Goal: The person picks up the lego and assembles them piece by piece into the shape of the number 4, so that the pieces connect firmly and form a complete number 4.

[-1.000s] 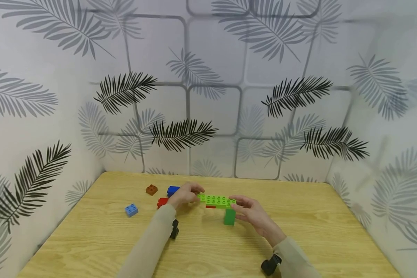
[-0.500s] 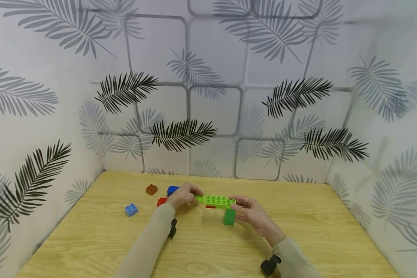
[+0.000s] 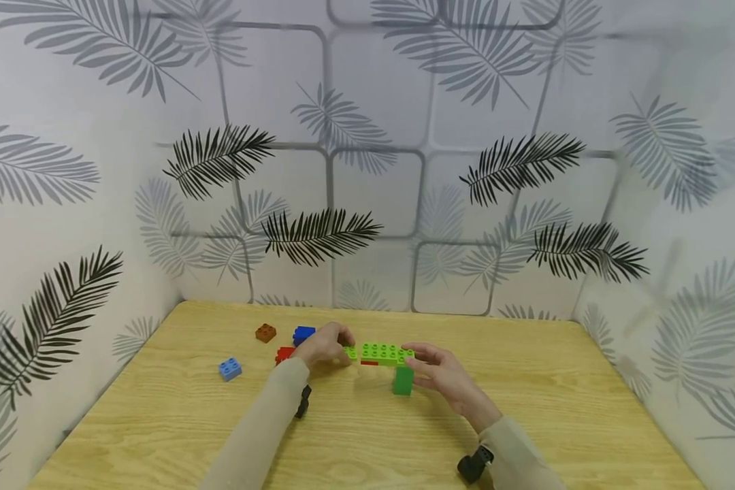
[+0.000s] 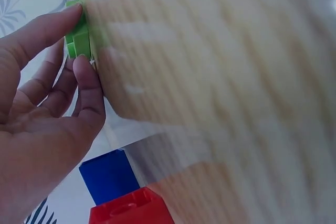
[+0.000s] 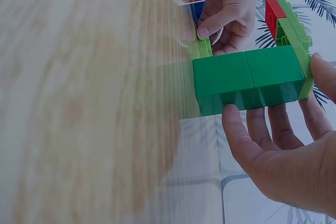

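Observation:
My left hand (image 3: 326, 342) pinches a small lime green brick (image 4: 80, 36) between thumb and fingers, low by the tabletop. Just to its right stands a brick structure: two dark green bricks (image 5: 247, 80) stacked upright, with a long lime green brick (image 3: 380, 352) across the top. A red brick (image 5: 273, 15) sits under the outer end of that lime span. My right hand (image 3: 446, 378) holds this structure from the right, one fingertip at the lime top and the others along the green stack. In the head view a gap shows between the small lime brick and the span.
Left of my left hand lie a red brick (image 3: 284, 354) and a dark blue brick (image 3: 303, 334), both partly behind the hand. Farther left on the wooden table (image 3: 159, 408) are a brown brick (image 3: 266, 332) and a light blue brick (image 3: 230, 369). A patterned wall stands behind.
My left hand has shifted slightly left with the small lime brick, widening the gap to the structure. My right hand and the structure stay in place.

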The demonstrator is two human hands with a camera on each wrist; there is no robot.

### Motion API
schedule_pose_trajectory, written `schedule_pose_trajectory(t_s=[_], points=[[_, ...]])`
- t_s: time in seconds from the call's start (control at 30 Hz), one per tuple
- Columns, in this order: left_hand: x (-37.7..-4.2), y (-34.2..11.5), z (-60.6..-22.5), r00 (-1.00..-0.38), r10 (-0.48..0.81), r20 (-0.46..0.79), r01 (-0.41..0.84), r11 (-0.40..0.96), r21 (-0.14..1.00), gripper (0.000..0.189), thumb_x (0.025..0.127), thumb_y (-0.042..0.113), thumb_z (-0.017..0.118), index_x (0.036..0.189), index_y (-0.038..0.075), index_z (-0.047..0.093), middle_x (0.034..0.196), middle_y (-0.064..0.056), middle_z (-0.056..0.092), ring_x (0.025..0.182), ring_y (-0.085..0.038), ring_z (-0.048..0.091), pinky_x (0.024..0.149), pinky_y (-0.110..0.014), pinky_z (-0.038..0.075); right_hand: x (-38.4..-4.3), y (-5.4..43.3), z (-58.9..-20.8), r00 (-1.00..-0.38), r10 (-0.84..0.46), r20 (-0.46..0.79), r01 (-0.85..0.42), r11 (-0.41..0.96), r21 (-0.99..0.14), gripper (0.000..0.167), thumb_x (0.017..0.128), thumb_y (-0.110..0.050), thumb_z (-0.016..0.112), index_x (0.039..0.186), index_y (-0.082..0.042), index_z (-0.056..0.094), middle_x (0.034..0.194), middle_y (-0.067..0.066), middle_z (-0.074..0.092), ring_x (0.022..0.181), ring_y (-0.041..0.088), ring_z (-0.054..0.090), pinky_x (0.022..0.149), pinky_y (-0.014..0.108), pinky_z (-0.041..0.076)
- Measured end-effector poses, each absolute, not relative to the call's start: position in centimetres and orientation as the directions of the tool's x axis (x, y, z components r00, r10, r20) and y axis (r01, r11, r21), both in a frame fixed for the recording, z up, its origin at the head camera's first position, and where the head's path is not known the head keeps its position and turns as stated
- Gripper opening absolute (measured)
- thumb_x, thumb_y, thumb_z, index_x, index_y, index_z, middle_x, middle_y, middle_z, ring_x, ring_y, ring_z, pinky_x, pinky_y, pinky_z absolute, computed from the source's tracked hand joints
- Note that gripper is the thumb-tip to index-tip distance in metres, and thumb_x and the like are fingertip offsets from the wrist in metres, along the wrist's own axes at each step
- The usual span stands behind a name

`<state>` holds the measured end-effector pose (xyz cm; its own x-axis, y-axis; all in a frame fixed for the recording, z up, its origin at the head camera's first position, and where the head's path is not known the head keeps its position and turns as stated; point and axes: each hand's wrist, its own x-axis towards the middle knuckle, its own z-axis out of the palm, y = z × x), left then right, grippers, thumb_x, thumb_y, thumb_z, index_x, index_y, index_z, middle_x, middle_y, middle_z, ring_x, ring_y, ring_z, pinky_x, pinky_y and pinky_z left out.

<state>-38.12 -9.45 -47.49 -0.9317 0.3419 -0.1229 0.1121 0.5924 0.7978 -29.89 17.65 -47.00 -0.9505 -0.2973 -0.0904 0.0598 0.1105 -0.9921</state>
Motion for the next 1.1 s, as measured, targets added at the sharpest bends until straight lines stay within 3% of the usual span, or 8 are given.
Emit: schedule_pose_trajectory(t_s=[0.27,0.53,0.77,0.97,1.1], points=[[-37.8,-10.3,-47.8,-0.936,0.344,-0.079,0.134,0.554,0.822,0.051,0.079,0.005,0.080,0.127,0.007,0.062,0.118,-0.008,0.061,0.110,-0.024,0.055,0.092,-0.042,0.051,-29.8,17.5,-46.9,-0.950,-0.298,-0.094,0.063,0.113,-0.992,0.050,0.095,-0.031,0.065,0.140,-0.010,0.054,0.139,0.014,0.050,0.118,0.019,0.057,0.102,0.048,0.048],[-37.1,-11.1,-46.9,-0.929,0.368,-0.023,0.169,0.481,0.860,0.045,0.086,0.010,0.073,0.130,0.005,0.062,0.126,-0.010,0.059,0.116,-0.029,0.055,0.097,-0.047,0.047,-29.9,17.5,-46.9,-0.953,-0.288,-0.096,0.067,0.110,-0.992,0.049,0.096,-0.029,0.065,0.139,-0.010,0.054,0.130,0.011,0.054,0.109,0.015,0.059,0.099,0.047,0.050],[-37.0,-10.5,-46.1,-0.914,0.407,0.000,0.202,0.452,0.869,0.046,0.095,0.010,0.064,0.139,0.005,0.054,0.137,-0.012,0.055,0.124,-0.031,0.055,0.099,-0.046,0.049,-29.8,17.5,-46.9,-0.957,-0.275,-0.095,0.068,0.107,-0.992,0.047,0.096,-0.028,0.064,0.139,-0.010,0.055,0.129,0.011,0.054,0.109,0.015,0.059,0.100,0.048,0.049],[-36.7,-10.0,-45.6,-0.912,0.406,0.067,0.222,0.350,0.910,0.046,0.098,0.013,0.060,0.143,0.009,0.051,0.143,-0.015,0.052,0.118,-0.035,0.060,0.100,-0.049,0.048,-29.8,17.5,-47.0,-0.956,-0.277,-0.094,0.068,0.101,-0.993,0.048,0.095,-0.029,0.065,0.138,-0.011,0.056,0.131,0.012,0.052,0.111,0.016,0.058,0.100,0.047,0.049],[-36.4,-9.7,-45.3,-0.915,0.388,0.109,0.236,0.298,0.925,0.046,0.099,0.020,0.059,0.143,0.009,0.050,0.138,-0.016,0.056,0.113,-0.035,0.063,0.100,-0.052,0.047,-29.8,17.5,-46.9,-0.955,-0.282,-0.094,0.069,0.100,-0.993,0.049,0.095,-0.029,0.065,0.139,-0.010,0.055,0.130,0.011,0.053,0.110,0.016,0.058,0.099,0.046,0.050]])
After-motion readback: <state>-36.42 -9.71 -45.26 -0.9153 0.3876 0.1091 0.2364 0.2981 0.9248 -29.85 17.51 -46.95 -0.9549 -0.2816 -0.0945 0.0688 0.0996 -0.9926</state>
